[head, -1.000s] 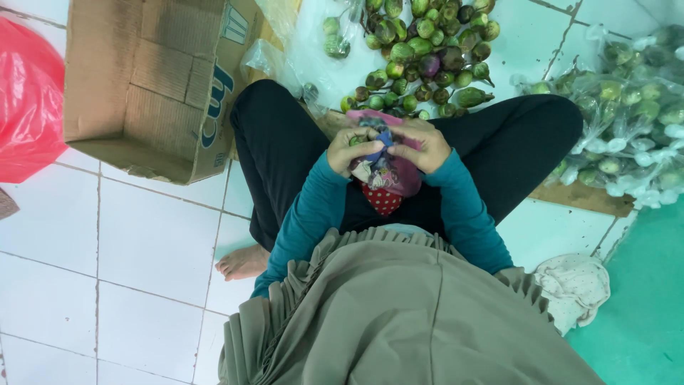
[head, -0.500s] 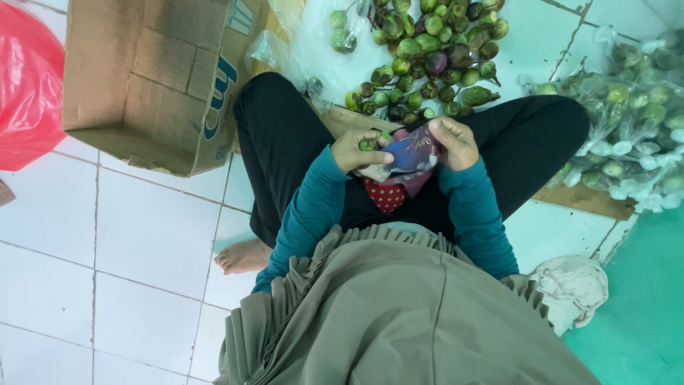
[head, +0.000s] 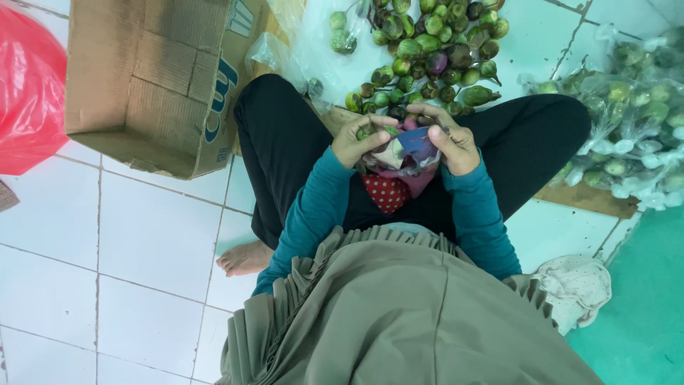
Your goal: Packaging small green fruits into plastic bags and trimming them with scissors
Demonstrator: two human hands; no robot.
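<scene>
I sit cross-legged on a white tiled floor. My left hand (head: 363, 139) grips a small green round eggplant (head: 368, 131) and the edge of a patterned cloth bag (head: 402, 160) in my lap. My right hand (head: 450, 139) holds the bag's other edge, fingers curled over it. The bag is blue, pink and red with white dots. A pile of small green and purple eggplants (head: 427, 50) lies on clear plastic just beyond my hands.
A large cardboard box (head: 153, 78) stands at the left, next to a red plastic bag (head: 28, 93). Clear bags of packed eggplants (head: 634, 121) lie at the right on a wooden board. A white cloth (head: 573, 289) lies by my right knee.
Both hands moved slightly forward and apart, spreading the cloth bag's mouth. The left hand now shows a green eggplant in its fingers.
</scene>
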